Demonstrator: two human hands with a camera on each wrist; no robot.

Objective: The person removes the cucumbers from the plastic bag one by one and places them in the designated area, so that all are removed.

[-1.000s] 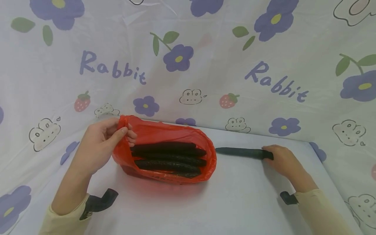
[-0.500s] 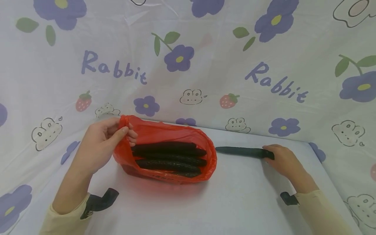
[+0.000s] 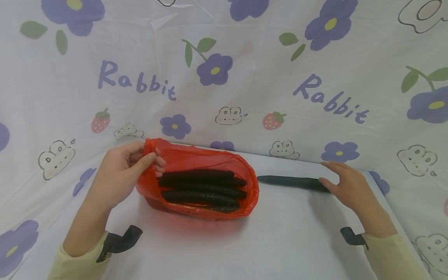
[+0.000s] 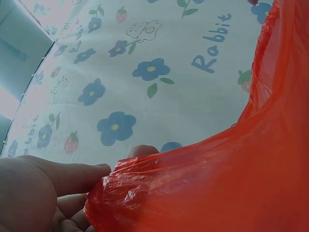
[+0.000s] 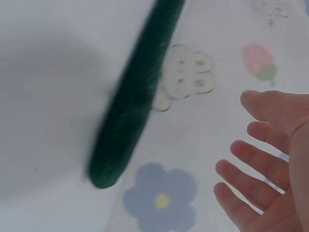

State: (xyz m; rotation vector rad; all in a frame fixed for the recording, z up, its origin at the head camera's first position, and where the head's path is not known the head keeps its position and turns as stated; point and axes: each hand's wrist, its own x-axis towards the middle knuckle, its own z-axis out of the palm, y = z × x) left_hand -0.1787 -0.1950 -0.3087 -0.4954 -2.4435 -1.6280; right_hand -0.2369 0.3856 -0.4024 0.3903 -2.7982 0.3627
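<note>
At the left of the head view, my left hand point(image 3: 117, 173) pinches the gathered upper edge of a red plastic bag point(image 3: 210, 157), thumb and fingers on the film. The bag lies on its side, mouth facing me, with several dark green cucumbers point(image 3: 206, 189) stacked lengthwise inside. A single cucumber point(image 3: 290, 181) lies on the white surface, its tip by the bag's right rim. My right hand point(image 3: 353, 190) is at that cucumber's far right end, fingers spread and relaxed. In the right wrist view a gap shows between the fingers point(image 5: 256, 164) and the cucumber point(image 5: 128, 99).
A white table point(image 3: 280, 241) carries the bag and the loose cucumber. Behind it hangs a white cloth point(image 3: 255, 81) printed with purple flowers, rabbits and strawberries, close along the table's back edge. Dark straps point(image 3: 122, 239) sit at both wrists.
My right hand has let go of the loose cucumber's end, spread its fingers and drawn a little to the right. The left hand keeps its hold on the bag.
</note>
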